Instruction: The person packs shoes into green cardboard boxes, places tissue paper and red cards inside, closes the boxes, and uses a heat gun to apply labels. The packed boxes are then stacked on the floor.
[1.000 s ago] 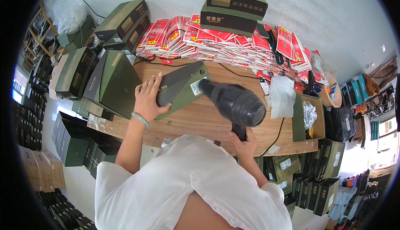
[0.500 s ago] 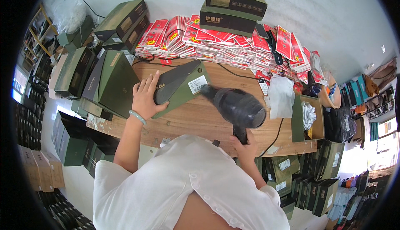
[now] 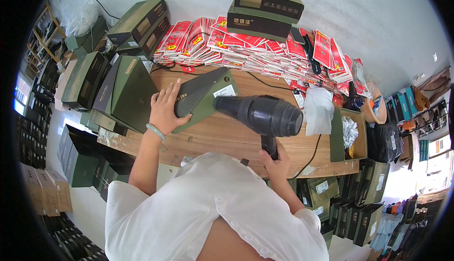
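My right hand (image 3: pixel 276 160) is wrapped round the handle of a black hair dryer (image 3: pixel 265 114). The dryer's nozzle points left and covers the lower part of a white label (image 3: pixel 224 91) on a green and black cardboard box (image 3: pixel 201 101). That box lies tilted on the wooden table (image 3: pixel 227 140), its labelled green side facing me. With a pale bangle on its wrist, my left hand (image 3: pixel 165 104) grips the box's left end, fingers stretched over the top and thumb on the green side.
Red printed packets (image 3: pixel 255 48) are heaped along the wall, two boxes (image 3: pixel 265 10) stacked on them. More green boxes (image 3: pixel 125 88) stand at the left. On the right are a white cloth (image 3: pixel 319 109), an open box (image 3: pixel 336 135) and the dryer's black cord (image 3: pixel 314 154).
The hair dryer has swung so its nozzle sits further left, over the label's lower part, and its body lies more level. My left hand and the box have hardly moved.
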A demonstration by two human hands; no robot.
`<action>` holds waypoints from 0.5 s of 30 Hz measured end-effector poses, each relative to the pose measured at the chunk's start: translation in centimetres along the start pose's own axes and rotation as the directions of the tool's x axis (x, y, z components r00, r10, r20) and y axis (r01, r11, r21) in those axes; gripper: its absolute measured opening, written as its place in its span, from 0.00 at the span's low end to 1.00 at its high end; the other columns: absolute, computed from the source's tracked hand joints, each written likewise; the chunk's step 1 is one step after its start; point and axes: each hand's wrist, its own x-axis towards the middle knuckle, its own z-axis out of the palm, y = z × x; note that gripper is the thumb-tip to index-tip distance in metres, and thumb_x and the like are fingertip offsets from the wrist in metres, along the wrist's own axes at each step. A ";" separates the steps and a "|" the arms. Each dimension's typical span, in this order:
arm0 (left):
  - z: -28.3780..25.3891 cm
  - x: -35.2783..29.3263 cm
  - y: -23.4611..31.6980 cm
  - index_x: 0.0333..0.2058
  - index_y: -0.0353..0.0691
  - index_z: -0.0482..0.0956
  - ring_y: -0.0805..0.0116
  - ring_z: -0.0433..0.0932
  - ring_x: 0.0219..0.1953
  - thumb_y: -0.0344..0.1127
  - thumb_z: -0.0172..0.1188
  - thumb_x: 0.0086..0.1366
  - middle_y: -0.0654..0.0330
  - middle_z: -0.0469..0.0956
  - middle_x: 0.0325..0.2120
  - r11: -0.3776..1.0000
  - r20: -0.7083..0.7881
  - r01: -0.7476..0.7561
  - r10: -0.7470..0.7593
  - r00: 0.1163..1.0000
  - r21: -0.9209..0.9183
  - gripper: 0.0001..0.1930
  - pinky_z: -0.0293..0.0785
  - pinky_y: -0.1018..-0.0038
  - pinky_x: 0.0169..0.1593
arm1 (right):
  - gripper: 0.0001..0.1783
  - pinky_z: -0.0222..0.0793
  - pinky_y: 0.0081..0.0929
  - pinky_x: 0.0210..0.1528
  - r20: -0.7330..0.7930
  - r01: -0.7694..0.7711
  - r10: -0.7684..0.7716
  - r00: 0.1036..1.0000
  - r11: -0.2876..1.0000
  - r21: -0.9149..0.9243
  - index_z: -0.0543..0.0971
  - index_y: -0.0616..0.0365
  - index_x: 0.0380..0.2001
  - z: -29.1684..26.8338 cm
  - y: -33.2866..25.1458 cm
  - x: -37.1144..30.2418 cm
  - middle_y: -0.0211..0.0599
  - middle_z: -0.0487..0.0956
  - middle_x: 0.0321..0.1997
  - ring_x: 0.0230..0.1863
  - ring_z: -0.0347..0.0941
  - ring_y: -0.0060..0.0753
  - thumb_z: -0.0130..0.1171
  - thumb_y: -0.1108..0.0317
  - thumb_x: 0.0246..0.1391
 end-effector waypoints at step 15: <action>-0.1 -0.2 0.1 0.66 0.45 0.52 0.54 0.66 0.56 0.51 0.70 0.37 0.50 0.68 0.55 1.000 0.011 0.003 -0.003 1.000 0.009 0.56 0.55 0.57 0.60 | 0.26 0.69 0.22 0.43 -0.019 0.062 -0.062 0.998 0.998 -0.016 0.74 0.66 0.48 0.6 -3.3 1.5 0.36 0.80 0.36 0.38 0.73 0.22 0.70 0.69 0.45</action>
